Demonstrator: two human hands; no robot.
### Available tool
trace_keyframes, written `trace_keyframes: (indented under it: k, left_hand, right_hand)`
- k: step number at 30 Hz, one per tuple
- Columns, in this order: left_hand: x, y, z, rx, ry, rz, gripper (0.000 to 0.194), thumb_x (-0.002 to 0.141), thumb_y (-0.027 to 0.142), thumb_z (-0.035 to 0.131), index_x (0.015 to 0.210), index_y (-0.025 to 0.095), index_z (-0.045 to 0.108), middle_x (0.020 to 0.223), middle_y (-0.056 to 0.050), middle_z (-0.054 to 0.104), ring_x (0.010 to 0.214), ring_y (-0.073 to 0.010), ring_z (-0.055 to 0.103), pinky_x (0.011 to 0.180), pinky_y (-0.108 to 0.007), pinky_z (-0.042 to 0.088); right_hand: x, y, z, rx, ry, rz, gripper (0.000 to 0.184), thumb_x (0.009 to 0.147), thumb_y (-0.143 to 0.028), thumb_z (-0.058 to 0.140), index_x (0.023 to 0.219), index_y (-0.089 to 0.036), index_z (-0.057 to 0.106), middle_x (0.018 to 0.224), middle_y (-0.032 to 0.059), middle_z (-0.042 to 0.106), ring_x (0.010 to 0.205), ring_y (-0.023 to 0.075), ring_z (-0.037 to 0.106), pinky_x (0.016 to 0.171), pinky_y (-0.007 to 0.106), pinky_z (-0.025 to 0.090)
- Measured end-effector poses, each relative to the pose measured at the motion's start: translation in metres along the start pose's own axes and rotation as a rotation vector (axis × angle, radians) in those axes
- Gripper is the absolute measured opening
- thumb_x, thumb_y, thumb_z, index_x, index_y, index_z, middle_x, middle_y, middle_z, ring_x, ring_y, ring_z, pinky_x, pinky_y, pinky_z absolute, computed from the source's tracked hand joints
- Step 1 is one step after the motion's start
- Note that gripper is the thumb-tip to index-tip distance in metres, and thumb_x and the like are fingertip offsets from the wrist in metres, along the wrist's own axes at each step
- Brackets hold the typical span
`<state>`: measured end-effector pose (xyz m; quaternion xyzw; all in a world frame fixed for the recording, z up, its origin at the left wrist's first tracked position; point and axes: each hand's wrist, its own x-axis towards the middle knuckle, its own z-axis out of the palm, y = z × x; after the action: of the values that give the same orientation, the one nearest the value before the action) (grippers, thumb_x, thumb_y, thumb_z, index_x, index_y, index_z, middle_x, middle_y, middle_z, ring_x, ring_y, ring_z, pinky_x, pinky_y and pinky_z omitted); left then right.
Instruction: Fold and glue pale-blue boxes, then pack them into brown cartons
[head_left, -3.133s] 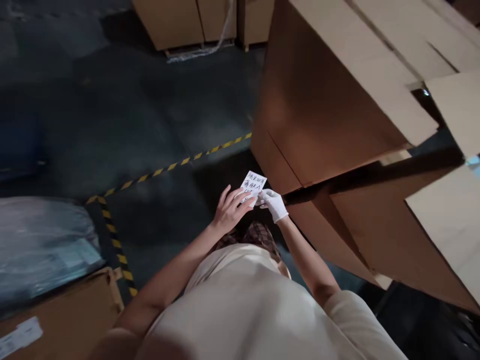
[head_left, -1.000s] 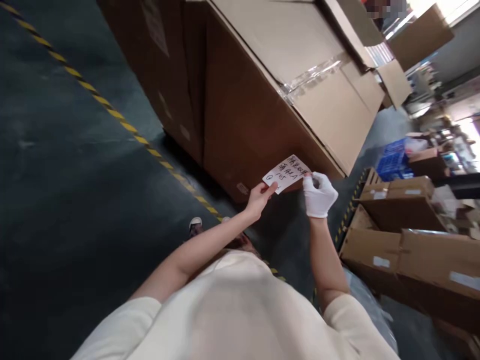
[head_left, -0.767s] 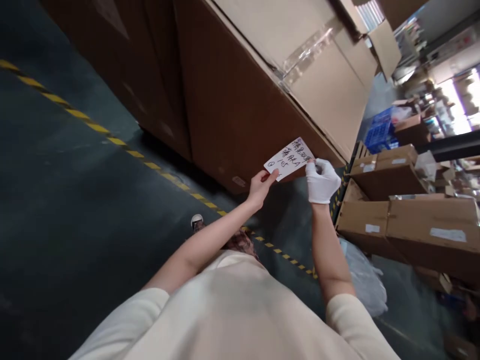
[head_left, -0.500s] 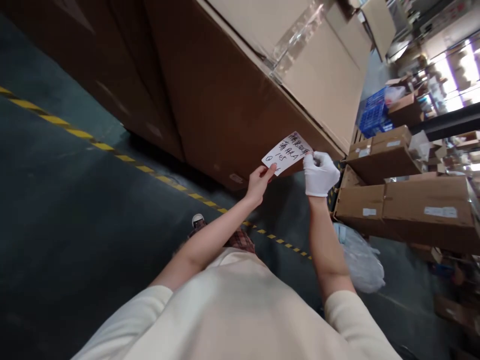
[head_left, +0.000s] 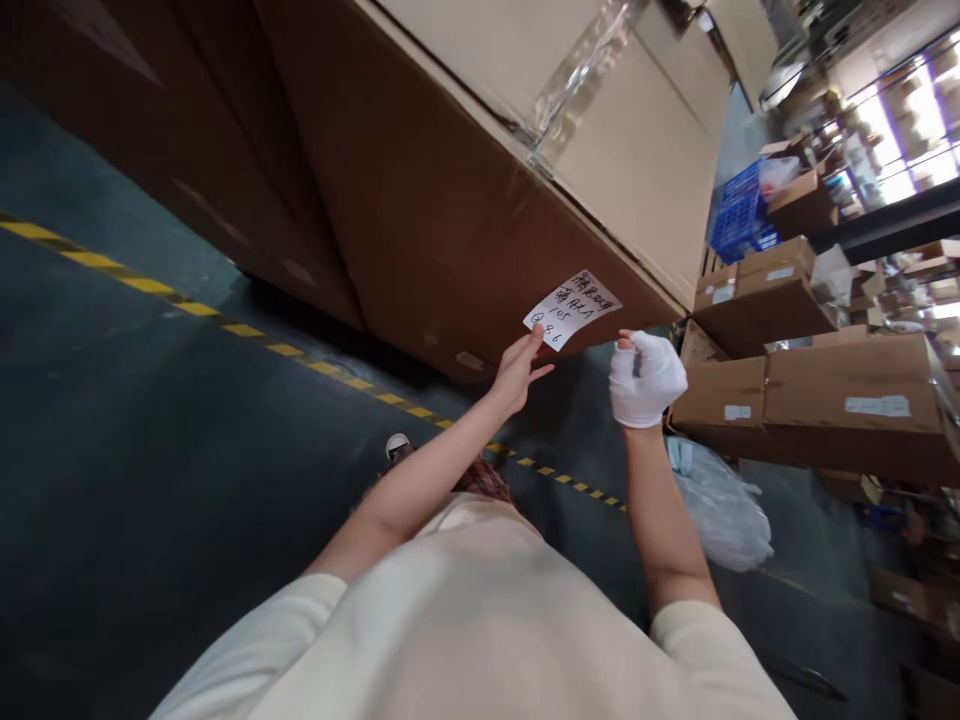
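Note:
A white paper slip (head_left: 576, 308) with handwritten black marks is tilted and slightly curved in front of the side of a large cardboard box (head_left: 450, 230). My bare left hand (head_left: 517, 372) grips the slip by its lower left edge. One digit lies on its face and another finger sticks out below; the rest of the grip is hidden. My right hand (head_left: 646, 378) wears a white glove with bare fingertips showing. Its fingers are curled, with the tips close together, a short way right of the slip and apart from it. Nothing shows between them.
Yellow-and-black floor tape (head_left: 285, 350) runs past my shoe (head_left: 397, 445). More cartons (head_left: 840, 395) are stacked at the right, with a clear plastic bag (head_left: 720, 505) below them. A blue crate (head_left: 742, 215) stands farther back.
My right hand has let go of the slip's right edge and drawn slightly down and right. The slip stays with my left hand, where one finger now stretches out. The view has shifted slightly.

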<state>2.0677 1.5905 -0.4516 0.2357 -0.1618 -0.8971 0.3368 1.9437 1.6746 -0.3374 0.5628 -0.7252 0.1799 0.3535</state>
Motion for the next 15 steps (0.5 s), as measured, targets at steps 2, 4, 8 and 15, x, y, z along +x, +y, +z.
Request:
trace_keyframes:
  k: [2,4,8,15]
  left_hand:
    - [0.004,0.008,0.000,-0.125,-0.062,-0.153,0.067,0.093,0.086,0.055,0.100,0.023,0.074,0.120,-0.014,0.071,0.137,-0.0330,0.059,0.108,-0.050,0.057]
    - [0.008,0.017,0.000,-0.215,-0.111,-0.268,0.078,0.095,0.090,0.038,0.102,0.021,0.074,0.121,-0.018,0.071,0.143,-0.0362,0.055,0.115,-0.058,0.053]
    - [0.020,0.024,-0.006,-0.325,-0.215,-0.414,0.083,0.095,0.090,0.035,0.114,0.018,0.070,0.125,-0.024,0.071,0.136,-0.0387,0.062,0.116,-0.066,0.050]
    - [0.027,-0.022,-0.098,-0.024,0.208,-0.443,0.067,0.099,0.081,0.048,0.133,0.024,0.057,0.139,-0.018,0.066,0.130,-0.0305,0.066,0.106,-0.053,0.058]
  right_hand:
    - [-0.004,0.005,-0.002,0.018,0.035,-0.147,0.044,0.110,-0.047,0.040,0.106,-0.020,0.075,0.098,0.0107,0.078,0.092,0.0218,0.072,0.088,0.034,0.051]
    - [-0.005,0.009,-0.002,0.006,0.029,-0.180,0.041,0.109,-0.043,0.041,0.115,-0.019,0.075,0.108,0.0129,0.078,0.104,0.0240,0.072,0.097,0.039,0.052]
    - [0.002,0.012,0.002,-0.016,-0.237,-0.245,0.041,0.105,-0.040,0.046,0.129,-0.022,0.073,0.131,0.0145,0.075,0.131,0.0281,0.065,0.118,0.049,0.043]
    - [0.023,0.002,0.065,0.180,-0.812,-0.253,0.060,0.104,-0.037,0.049,0.162,-0.024,0.052,0.173,0.0071,0.041,0.167,0.0246,0.028,0.139,0.054,0.015]
